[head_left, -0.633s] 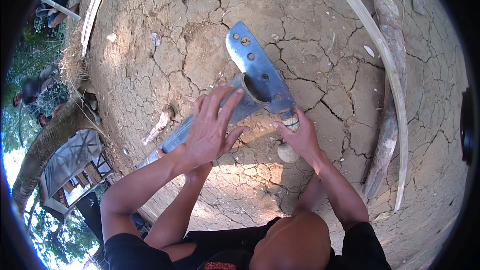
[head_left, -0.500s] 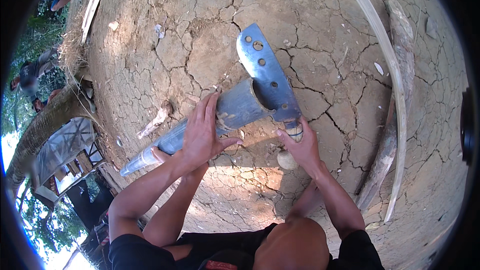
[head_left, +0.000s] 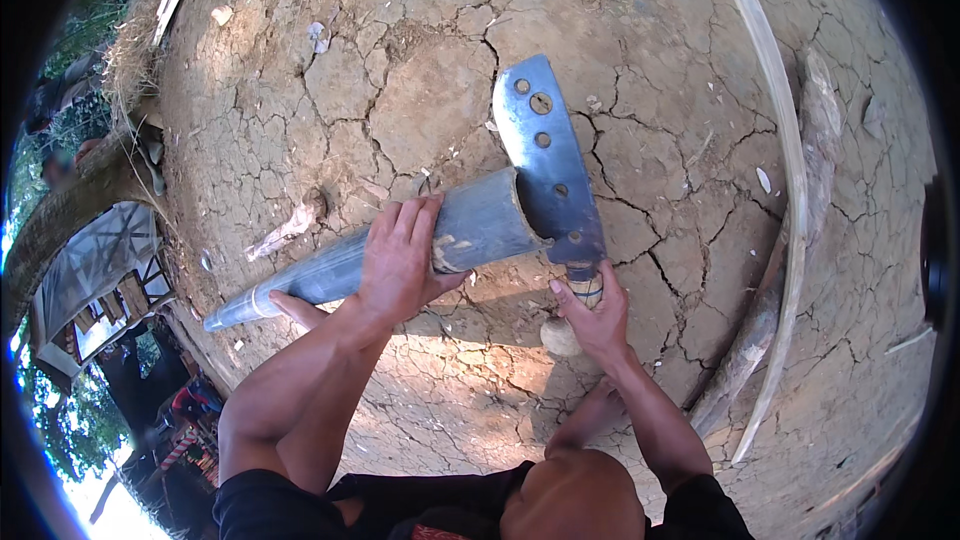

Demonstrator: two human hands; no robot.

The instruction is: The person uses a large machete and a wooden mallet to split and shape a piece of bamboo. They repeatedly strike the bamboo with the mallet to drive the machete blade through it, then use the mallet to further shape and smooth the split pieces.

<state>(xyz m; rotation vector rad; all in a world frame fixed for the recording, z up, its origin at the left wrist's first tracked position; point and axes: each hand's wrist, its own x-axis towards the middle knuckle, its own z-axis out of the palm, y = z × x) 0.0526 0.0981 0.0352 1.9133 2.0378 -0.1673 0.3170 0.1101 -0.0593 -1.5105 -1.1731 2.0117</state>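
My left hand grips a long grey bamboo tube from above, fingers over its top and thumb along its near side. The tube lies slanted, its narrow end to the left and its hollow end toward the right. My right hand is closed around the handle of a broad cleaver. Several round holes run along its shiny blade, which points away from me just beyond the tube's open end. Whether blade and rim touch, I cannot tell. A pale rounded piece below my right hand looks like the handle's end.
Cracked dry earth spreads all around. On the right lie a split pale bamboo strip and a rough log. A short wood piece rests beyond the tube. A tree trunk stands at far left.
The view has shifted a little. In the picture, the cleaver blade and the tube's open end sit slightly farther right. Both hands keep the same holds.
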